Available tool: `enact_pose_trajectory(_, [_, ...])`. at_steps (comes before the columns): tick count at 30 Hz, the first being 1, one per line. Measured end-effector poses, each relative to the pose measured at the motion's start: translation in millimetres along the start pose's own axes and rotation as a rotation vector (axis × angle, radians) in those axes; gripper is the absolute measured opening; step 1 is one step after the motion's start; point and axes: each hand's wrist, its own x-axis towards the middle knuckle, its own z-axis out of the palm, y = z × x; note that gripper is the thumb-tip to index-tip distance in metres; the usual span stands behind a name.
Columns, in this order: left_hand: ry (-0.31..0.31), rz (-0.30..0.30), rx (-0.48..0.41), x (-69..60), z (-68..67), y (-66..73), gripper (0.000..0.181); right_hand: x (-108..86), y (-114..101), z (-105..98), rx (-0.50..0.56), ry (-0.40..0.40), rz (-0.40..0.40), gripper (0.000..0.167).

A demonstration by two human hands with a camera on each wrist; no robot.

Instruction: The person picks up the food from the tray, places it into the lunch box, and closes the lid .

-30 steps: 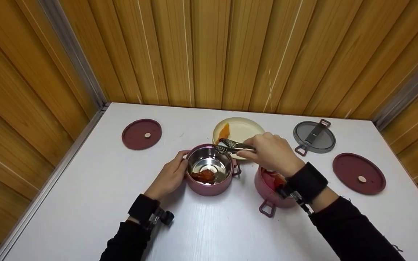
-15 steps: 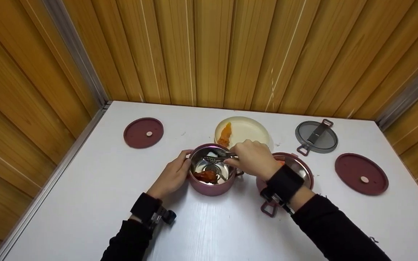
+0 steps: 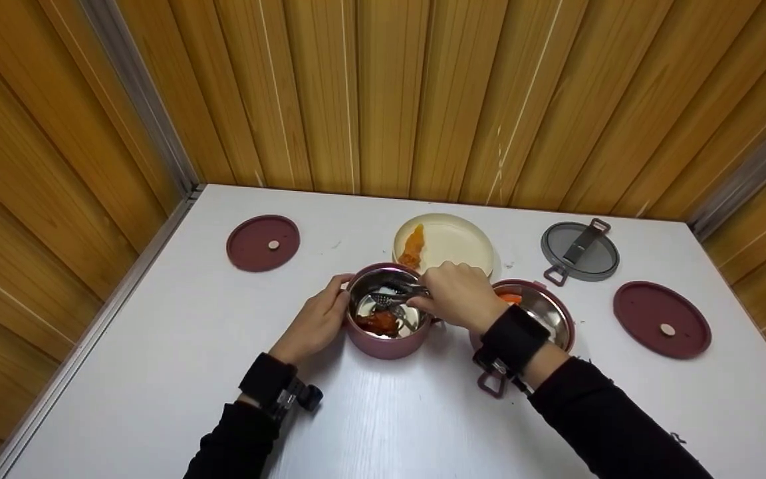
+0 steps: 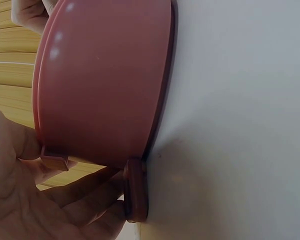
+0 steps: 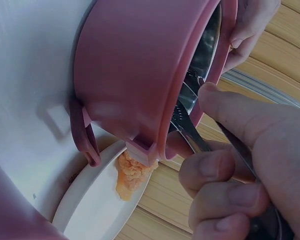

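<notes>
My left hand (image 3: 313,322) holds the pink steel-lined pot (image 3: 386,347) at its left side, thumb at the rim and fingers by the lowered handle (image 4: 136,190). In my right hand (image 3: 459,296) are dark metal tongs (image 5: 186,131), gripped between thumb and curled fingers. Their perforated tips reach down inside the pot. A glossy reddish-brown piece of food (image 3: 378,324), like a chicken wing, lies on the pot's bottom near the tips; whether they touch it I cannot tell. In the right wrist view the near wall hides the tips' ends.
Behind the pot, a cream plate (image 3: 459,239) bears an orange breaded piece of food (image 3: 413,247). A second pink pot (image 3: 566,322) with orange food (image 3: 509,299) stands under my right wrist. Flat maroon lids (image 3: 253,246) lie left and right; a grey clip lid (image 3: 582,266) lies back right.
My right hand has moved left and down, bringing the tongs from above the rim into the pot, close to the food piece. My left hand keeps its hold on the pot.
</notes>
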Motion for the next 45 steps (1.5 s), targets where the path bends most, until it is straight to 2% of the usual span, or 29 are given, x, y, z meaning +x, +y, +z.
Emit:
enact_pose_trajectory(11, [-0.003, -0.013, 0.001, 0.5, 0.5, -0.5, 0.038, -0.6, 1.4, -1.5, 0.008, -0.003, -0.006, 0.035])
enact_pose_trajectory(22, [-0.007, -0.005, -0.005, 0.3, -0.7, -1.9, 0.038, -4.0, 9.4, -15.4, 0.037, 0.058, -0.042, 0.031])
enact_pose_trajectory(31, [-0.009, -0.005, -0.012, 0.8, 0.0, -2.0, 0.038, -0.1, 20.2, -25.8, 0.069, 0.123, -0.006, 0.036])
enact_pose_trajectory(34, [-0.011, -0.009, -0.015, 1.0, 0.0, -2.3, 0.038, 1.6, 23.8, -28.3, 0.069, 0.137, 0.029, 0.038])
enact_pose_trajectory(40, [-0.01, -0.006, -0.02, 0.9, -0.3, -2.1, 0.038, 11.4, 31.1, -30.8, 0.105, 0.142, 0.17, 0.042])
enact_pose_trajectory(45, [-0.011, -0.011, -0.015, 1.0, 0.5, -0.8, 0.039, 22.2, 36.6, -27.9, 0.121, 0.135, 0.253, 0.043])
